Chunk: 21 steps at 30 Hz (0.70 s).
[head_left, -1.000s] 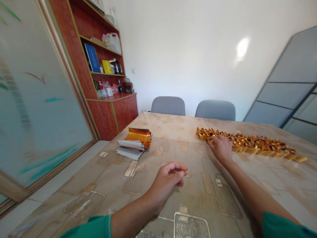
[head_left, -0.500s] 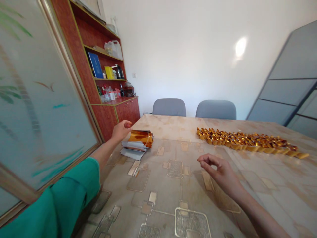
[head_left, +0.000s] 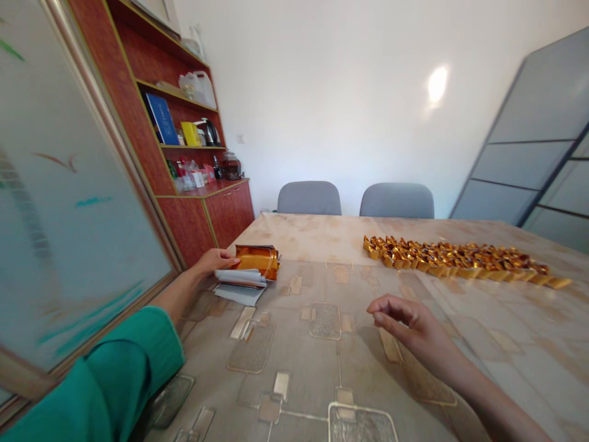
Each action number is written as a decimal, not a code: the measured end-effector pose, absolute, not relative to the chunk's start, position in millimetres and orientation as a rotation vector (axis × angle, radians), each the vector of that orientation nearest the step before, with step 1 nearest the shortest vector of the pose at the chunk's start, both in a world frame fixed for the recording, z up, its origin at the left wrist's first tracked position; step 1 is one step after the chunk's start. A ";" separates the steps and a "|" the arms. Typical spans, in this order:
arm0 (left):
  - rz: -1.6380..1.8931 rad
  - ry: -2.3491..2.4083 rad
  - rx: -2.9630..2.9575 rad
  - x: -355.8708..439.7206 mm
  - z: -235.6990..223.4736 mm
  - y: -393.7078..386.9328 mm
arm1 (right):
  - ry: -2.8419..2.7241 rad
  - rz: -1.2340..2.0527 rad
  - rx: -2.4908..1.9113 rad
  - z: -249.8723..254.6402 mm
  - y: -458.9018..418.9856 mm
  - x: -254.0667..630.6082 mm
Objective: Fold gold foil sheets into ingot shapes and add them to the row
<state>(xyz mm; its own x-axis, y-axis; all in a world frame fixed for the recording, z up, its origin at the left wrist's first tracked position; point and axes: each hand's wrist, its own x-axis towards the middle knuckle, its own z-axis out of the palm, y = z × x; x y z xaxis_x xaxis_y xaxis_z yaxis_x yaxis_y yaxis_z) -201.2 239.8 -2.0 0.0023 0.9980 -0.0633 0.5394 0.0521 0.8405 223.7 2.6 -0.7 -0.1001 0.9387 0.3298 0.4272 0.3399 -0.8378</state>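
Note:
On the left side of the table lies a stack of gold foil paper (head_left: 256,258), its sheets curled, with pale paper undersides (head_left: 240,294) showing at the front. My left hand (head_left: 215,260) reaches in from the left, its fingers closed on the stack's left edge. Over the middle right of the table hangs my right hand (head_left: 405,316), thumb and forefinger brought together and the other fingers curled. Nothing shows between those fingertips. Farther back on the right stand rows of folded gold foil pieces (head_left: 453,258), packed closely, apart from both hands.
A patterned cover (head_left: 304,362) lies over the table. Two grey chairs (head_left: 309,197) stand at its far edge. Along the left are a painted glass panel (head_left: 87,245) and a red-brown cabinet (head_left: 230,212) holding bottles and a kettle. A grey panelled unit (head_left: 529,135) leans into view at right.
My left hand has come down from above onto the gold foil paper's left edge and closed there. My right hand keeps nearly the same pose. The view has shifted slightly.

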 end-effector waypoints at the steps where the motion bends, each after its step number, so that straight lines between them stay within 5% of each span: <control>1: 0.832 1.616 1.567 -203.3 -4.7 242.1 | -1.690 0.714 -1.241 -1.4 2.4 223.5; 13: 1.022 1.618 1.592 -210.1 -7.9 236.8 | -1.699 0.785 -1.280 -10.0 2.9 221.3; 21: 1.203 1.807 1.903 -202.7 37.4 196.5 | -1.740 0.698 -1.291 -4.0 2.3 223.1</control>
<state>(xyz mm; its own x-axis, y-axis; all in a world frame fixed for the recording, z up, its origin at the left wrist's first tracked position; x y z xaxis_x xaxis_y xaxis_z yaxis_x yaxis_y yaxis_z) -202.7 196.5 37.4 -0.1130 0.9169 0.3827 0.7067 -0.1966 0.6797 223.1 2.3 -4.0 -0.1183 0.9480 0.2954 0.4810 0.3150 -0.8182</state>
